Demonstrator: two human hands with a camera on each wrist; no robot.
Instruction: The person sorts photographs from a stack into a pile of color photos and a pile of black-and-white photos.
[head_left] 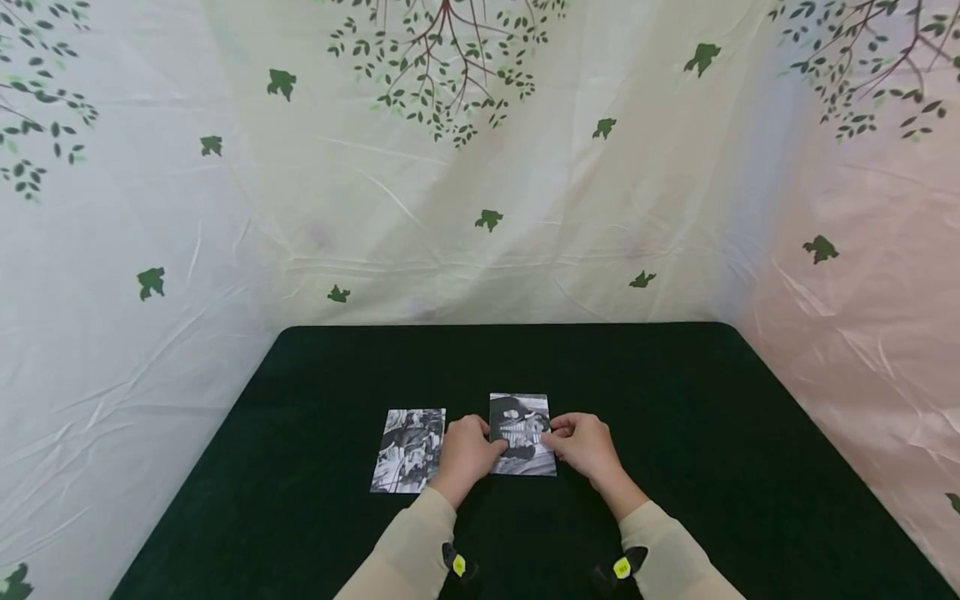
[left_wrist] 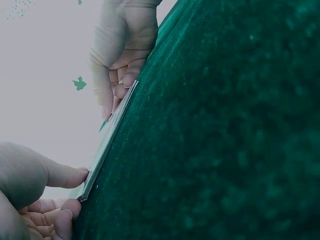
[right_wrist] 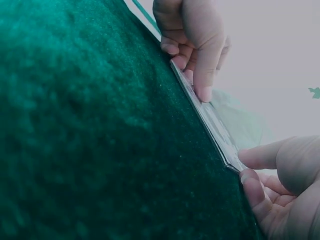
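A small stack of black-and-white picture cards [head_left: 522, 421] lies on the dark green cloth between the two hands; its layered edge [left_wrist: 111, 142] shows in the left wrist view. My left hand [head_left: 467, 452] pinches the left side of this stack, the thumb on its top face and the fingertips at its edge. From the right, my right hand [head_left: 587, 448] pinches the opposite side, thumb [right_wrist: 255, 159] on top. A second black-and-white picture card [head_left: 408, 450] lies left of my left hand, whose fingers are close to its right edge.
Dark green cloth [head_left: 300, 417] covers the table beneath the cards. Behind and at both sides hangs a pale curtain [head_left: 420, 225] printed with leaves and branches. A dark device with a yellow tag [head_left: 459, 566] is at each wrist.
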